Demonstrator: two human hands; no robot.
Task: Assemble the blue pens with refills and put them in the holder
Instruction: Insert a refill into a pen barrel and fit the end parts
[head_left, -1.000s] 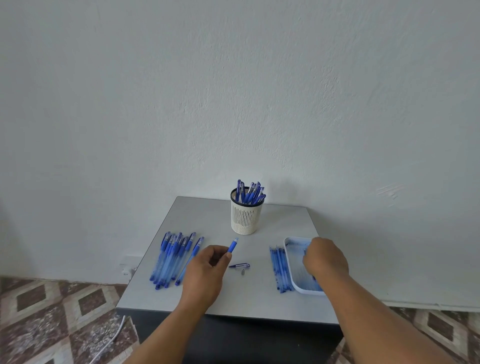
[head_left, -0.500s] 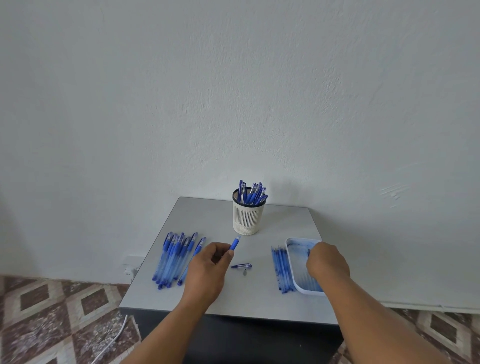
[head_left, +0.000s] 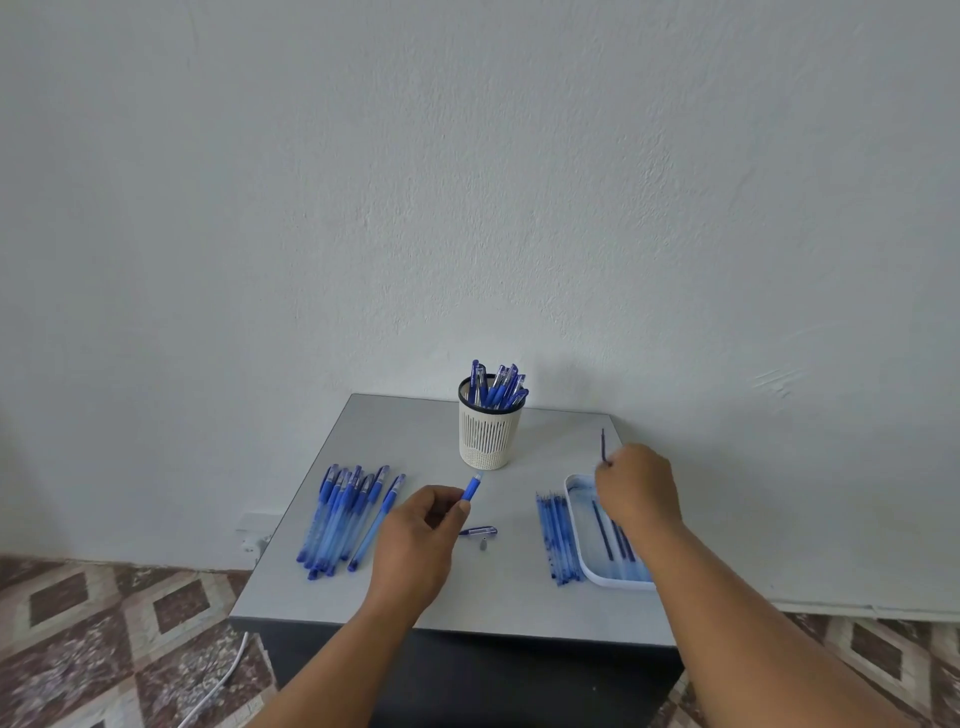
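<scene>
Blue pen barrel (head_left: 471, 489) is staying pinched in my left hand (head_left: 415, 545) above the tabletop (head_left: 426, 436), while my right hand (head_left: 636, 488) is pinching a refill (head_left: 603, 444) over the white tray (head_left: 582, 564). Next I am threading it into the barrel, judging alignment carefully; the holder (head_left: 490, 436) is waiting behind.

Left grip (head_left: 415, 540) curled, pinching; right grip (head_left: 636, 486) raised, pinching.

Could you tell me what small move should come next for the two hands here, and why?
Probably bring the right hand across so the refill it pinches meets the open end of the pen barrel held in the left hand. The refill is already lifted clear of the tray, and the barrel's end points up and free.
</scene>
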